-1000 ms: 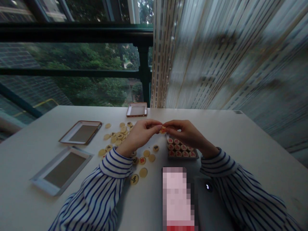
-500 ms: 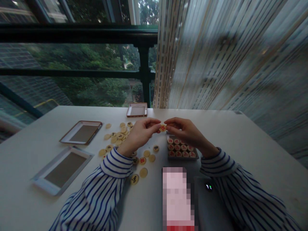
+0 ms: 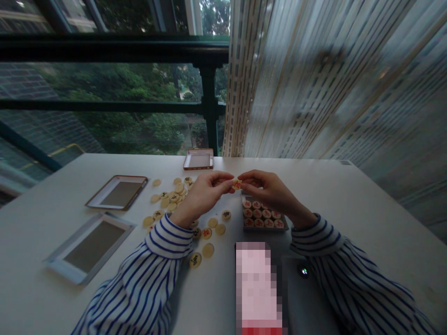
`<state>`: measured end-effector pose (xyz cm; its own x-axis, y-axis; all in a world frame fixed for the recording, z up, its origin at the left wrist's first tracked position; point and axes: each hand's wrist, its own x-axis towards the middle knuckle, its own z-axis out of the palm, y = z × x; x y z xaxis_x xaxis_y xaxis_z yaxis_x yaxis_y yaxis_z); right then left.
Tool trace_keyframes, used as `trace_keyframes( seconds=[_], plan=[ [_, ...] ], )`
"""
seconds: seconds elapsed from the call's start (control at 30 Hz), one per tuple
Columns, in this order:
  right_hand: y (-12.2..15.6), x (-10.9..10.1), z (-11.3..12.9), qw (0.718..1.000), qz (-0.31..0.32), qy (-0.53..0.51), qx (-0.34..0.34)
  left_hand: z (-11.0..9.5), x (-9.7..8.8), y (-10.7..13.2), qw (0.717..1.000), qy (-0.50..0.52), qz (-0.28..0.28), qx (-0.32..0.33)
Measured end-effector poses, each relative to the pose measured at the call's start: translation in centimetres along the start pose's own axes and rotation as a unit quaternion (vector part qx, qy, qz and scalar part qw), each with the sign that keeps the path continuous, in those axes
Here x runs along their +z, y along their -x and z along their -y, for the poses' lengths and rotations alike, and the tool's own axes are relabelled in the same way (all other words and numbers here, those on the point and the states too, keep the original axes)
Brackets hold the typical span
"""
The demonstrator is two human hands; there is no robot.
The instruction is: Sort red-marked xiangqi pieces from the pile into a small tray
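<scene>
Between my two hands is a round Chinese chess piece [image 3: 236, 184] with a red character facing me. The fingertips of my left hand [image 3: 209, 190] pinch its left edge, and those of my right hand [image 3: 267, 188] pinch its right edge. Just below my right hand stands a small box [image 3: 265, 229] with rows of red-lettered chess pieces [image 3: 257, 214]; its far part is hidden by that hand. Loose chess pieces [image 3: 173, 197] lie in a scattered heap around my left wrist, some face down, some with black or red characters.
Three shallow trays or lids lie on the white table: a brown-rimmed one [image 3: 146, 182] at left, a pale one [image 3: 82, 280] nearer me, and a small one [image 3: 198, 168] at the far edge. A phone [image 3: 256, 284] and a grey device [image 3: 296, 298] lie in front of me.
The piece between my fingers has turned slightly, so its red character now sits more upright. My hands have stayed nearly in place.
</scene>
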<state>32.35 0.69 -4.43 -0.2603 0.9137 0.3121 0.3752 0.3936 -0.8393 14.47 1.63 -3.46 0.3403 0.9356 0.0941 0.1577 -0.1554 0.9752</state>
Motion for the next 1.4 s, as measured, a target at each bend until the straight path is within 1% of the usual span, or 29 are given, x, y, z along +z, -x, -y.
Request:
trace_keyframes(
  seconds=[0.2, 0.4, 0.73, 0.93, 1.07, 1.17, 1.4],
  plan=[
    [0.02, -0.05, 0.16, 1.0, 0.003, 0.022, -0.004, -0.14, -0.02, 0.03, 1.0, -0.022, -0.005, 0.0],
    [0.07, -0.21, 0.24, 0.999, 0.011, 0.046, -0.013, -0.16, 0.06, 0.06, 1.0, -0.015, -0.006, -0.011],
    [0.05, -0.14, 0.14, 0.999, 0.005, 0.028, -0.019, -0.39, 0.2, 0.12, 1.0, -0.016, -0.013, -0.019],
    [0.04, -0.18, -0.12, 0.999, 0.007, 0.039, -0.026, -0.13, 0.17, 0.05, 1.0, 0.001, -0.013, -0.019],
    [0.06, -0.2, -0.2, 0.997, 0.015, 0.065, -0.039, 0.17, 0.24, -0.09, 1.0, 0.018, -0.01, -0.013],
    [0.03, -0.22, -0.19, 0.995, 0.015, 0.085, -0.048, 0.28, 0.31, -0.16, 1.0, 0.021, -0.017, -0.014],
    [-0.01, -0.23, -0.33, 0.994, 0.009, 0.093, -0.059, 0.33, 0.41, -0.11, 0.999, 0.038, -0.028, -0.021]
  ],
)
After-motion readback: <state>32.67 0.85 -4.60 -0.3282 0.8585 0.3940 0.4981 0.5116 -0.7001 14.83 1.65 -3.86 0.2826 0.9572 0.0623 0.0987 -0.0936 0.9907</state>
